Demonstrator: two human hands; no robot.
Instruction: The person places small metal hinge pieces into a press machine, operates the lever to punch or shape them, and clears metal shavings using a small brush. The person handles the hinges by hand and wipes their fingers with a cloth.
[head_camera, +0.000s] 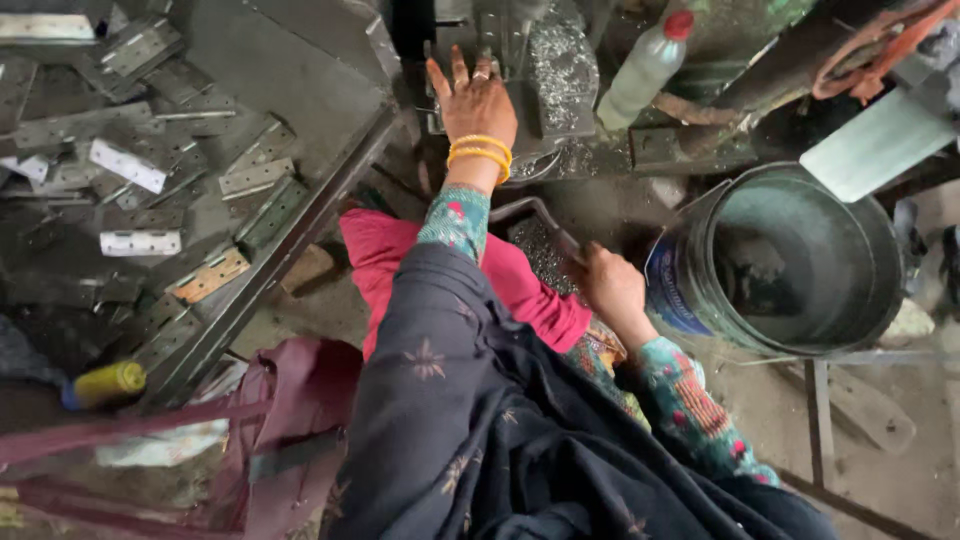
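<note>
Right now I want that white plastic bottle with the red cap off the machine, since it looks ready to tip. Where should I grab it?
Grip the bottle around its wide middle, coming from its open right side. It leans with the red cap up and to the right, so the body gives more hold than the narrow neck. The left hand rests on the machine to its left.

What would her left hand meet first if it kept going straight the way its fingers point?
The left hand already lies flat on the machine bed, fingers pointing away from her. Straight on, it would probably meet the dark metal machine body just beyond the fingertips, though depth is unclear.
</note>
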